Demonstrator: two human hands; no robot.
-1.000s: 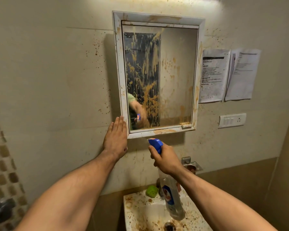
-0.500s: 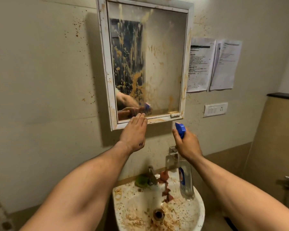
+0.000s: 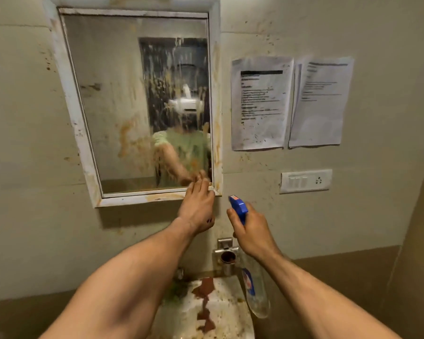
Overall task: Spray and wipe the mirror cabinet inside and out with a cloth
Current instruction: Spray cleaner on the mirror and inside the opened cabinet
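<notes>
Head view: stained sink (image 3: 230,311) below spray bottle (image 3: 253,289)

The mirror cabinet (image 3: 135,101) is cut off by the top edge, and brown streaks veil much of its glass. The text on the two printed sheets (image 3: 261,104) is too blurred to read. The right hand (image 3: 251,231) covers the neck of the spray bottle (image 3: 253,294), whose label is illegible. The washbasin (image 3: 220,314) runs past the bottom edge, partly hidden behind the left forearm (image 3: 123,285).
</notes>
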